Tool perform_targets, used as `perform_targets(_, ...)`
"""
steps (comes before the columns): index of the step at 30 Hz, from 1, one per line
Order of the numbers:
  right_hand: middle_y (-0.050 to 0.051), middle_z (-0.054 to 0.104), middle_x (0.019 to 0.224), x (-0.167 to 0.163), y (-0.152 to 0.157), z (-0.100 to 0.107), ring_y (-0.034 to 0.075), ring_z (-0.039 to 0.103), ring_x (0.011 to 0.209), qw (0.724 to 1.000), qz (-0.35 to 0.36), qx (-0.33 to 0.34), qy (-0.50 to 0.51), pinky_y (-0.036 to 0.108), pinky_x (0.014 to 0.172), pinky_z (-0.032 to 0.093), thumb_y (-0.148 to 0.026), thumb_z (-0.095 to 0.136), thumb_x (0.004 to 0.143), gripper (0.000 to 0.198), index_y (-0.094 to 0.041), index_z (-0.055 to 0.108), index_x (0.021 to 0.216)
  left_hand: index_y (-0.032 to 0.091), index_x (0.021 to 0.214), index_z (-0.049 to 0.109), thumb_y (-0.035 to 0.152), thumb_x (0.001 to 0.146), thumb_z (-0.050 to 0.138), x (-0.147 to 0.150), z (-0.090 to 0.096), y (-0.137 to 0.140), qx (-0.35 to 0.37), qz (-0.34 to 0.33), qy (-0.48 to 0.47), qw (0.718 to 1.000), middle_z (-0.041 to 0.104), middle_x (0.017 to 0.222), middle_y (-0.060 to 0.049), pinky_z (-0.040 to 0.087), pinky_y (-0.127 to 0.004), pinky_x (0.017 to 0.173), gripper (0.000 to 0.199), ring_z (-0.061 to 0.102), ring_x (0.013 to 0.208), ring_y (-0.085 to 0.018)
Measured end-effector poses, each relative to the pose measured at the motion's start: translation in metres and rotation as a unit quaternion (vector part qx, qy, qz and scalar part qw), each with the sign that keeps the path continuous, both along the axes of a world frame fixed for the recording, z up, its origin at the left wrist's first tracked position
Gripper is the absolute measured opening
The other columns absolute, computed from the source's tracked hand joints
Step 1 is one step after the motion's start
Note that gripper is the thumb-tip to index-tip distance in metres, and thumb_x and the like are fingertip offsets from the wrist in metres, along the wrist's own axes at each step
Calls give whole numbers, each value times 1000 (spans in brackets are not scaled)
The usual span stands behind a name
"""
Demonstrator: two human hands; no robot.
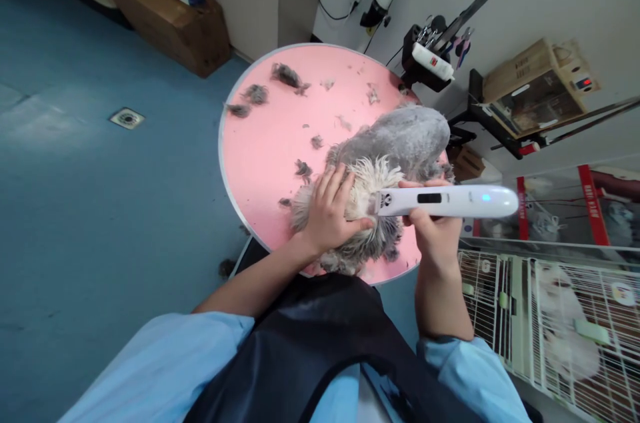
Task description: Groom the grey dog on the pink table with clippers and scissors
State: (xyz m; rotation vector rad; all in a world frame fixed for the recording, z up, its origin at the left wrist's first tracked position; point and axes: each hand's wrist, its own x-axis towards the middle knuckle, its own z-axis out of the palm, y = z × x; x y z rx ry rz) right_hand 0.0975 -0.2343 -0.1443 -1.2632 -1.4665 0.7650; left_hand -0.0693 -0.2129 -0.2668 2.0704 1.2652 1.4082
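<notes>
A small dog [407, 136] with grey fur is on the round pink table [270, 143]; its back is clipped short and longer pale fur stands up on its head. My left hand [329, 209] rests on the head fur, fingers stretched out and thumb apart. In my right hand [436, 236] is a white hair clipper [460, 201], a blue light lit on its handle. The clipper's blade end touches the pale fur close to my left thumb. The dog's face is hidden from this view.
Tufts of cut fur [287, 75] lie about the table. A black tool holder [425, 66] with scissors and a white bottle hangs at the far right. A wooden cabinet [535, 93] stands beyond. Wire cages [500, 316], one with a white animal, stand on the right; a cardboard box [175, 29] sits back left.
</notes>
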Motion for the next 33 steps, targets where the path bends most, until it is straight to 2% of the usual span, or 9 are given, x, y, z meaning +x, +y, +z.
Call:
perform_targets(5,3,66,105,-24,-15,-12,22,67,102,994,-23,64,-84,48,99,52,-22,81,72,45,-26,47,101,5,151,26,70,81,55,9,-6,-6,-18,4,4,1000,39,151,-27,34,-54,116,100,36,143,-37)
perform_targets(13,4,64,106,-34,-17,-20,21,67,99,987,-17,92,-130,45,94,54,-24,79,75,46,-26,44,105,0,151,22,58,91,42,20,-5,-14,-30,24,-2,999,39,151,-28,35,-51,115,85,37,143,-35)
perform_targets(18,7,64,110,-37,-24,-23,25,67,106,986,-22,84,-143,48,95,53,-28,80,75,47,-27,44,105,1,152,19,49,96,35,22,-6,-14,-23,38,6,999,40,151,-27,36,-48,114,76,37,144,-33)
perform_targets(22,6,62,107,-40,-27,-25,26,66,104,982,-69,97,-144,51,97,51,-31,79,76,47,-28,42,104,0,153,19,49,95,38,24,-6,-15,-11,40,-1,999,40,151,-27,36,-48,114,78,37,143,-34)
perform_targets(25,7,61,110,-44,-27,-30,26,65,107,986,-55,83,-137,53,98,50,-34,78,77,47,-29,40,105,1,153,20,49,95,39,25,-6,-16,-24,38,-16,999,39,152,-27,35,-48,115,77,36,144,-34)
perform_targets(28,7,61,110,-45,-26,-32,25,65,106,985,-62,97,-131,51,97,50,-31,75,79,43,-29,41,105,1,152,22,51,94,41,24,-6,-15,-28,27,-27,999,39,152,-27,35,-48,115,79,36,144,-34)
perform_targets(33,5,64,105,-25,-16,-15,22,65,101,992,-9,110,-54,45,94,52,-27,74,77,36,-28,48,103,2,151,26,71,81,53,19,-7,-8,-31,-12,-13,999,41,150,-27,36,-50,115,102,39,141,-37)
